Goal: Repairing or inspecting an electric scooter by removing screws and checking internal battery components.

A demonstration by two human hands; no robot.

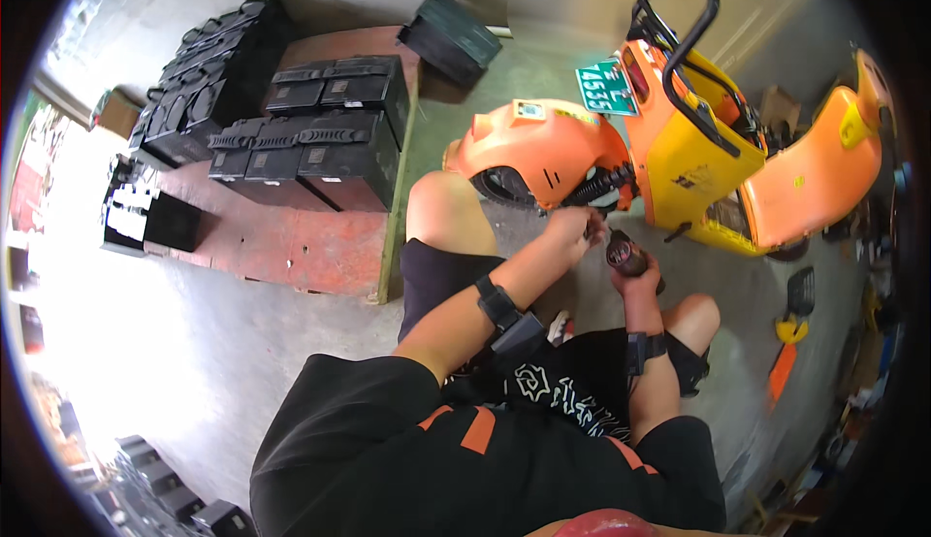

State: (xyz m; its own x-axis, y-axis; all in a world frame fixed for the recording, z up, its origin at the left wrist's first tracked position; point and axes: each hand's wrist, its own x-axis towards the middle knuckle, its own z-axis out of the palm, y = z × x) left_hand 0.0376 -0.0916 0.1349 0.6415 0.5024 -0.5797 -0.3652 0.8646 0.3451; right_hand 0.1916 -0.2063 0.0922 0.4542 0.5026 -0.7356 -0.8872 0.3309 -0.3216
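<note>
I sit in front of an orange and yellow scooter (698, 163), beside its orange fender (543, 139), dark wheel and black coil shock absorber (593, 188). My right hand (642, 273) grips a dark power drill (626, 257), whose front end points up toward the scooter. Just left of it, my left hand (579, 227) reaches in under the shock absorber. Its fingers are bent together, and whatever they hold is too small to make out. A green plate (606, 87) is fixed above the fender.
On my left is a low red platform (281, 256) bearing rows of black battery boxes (349, 144). An open dark bin (451, 32) stands behind it, and another open black box (175, 222) stands at its left end. An orange and black item (782, 372) lies on the floor at right.
</note>
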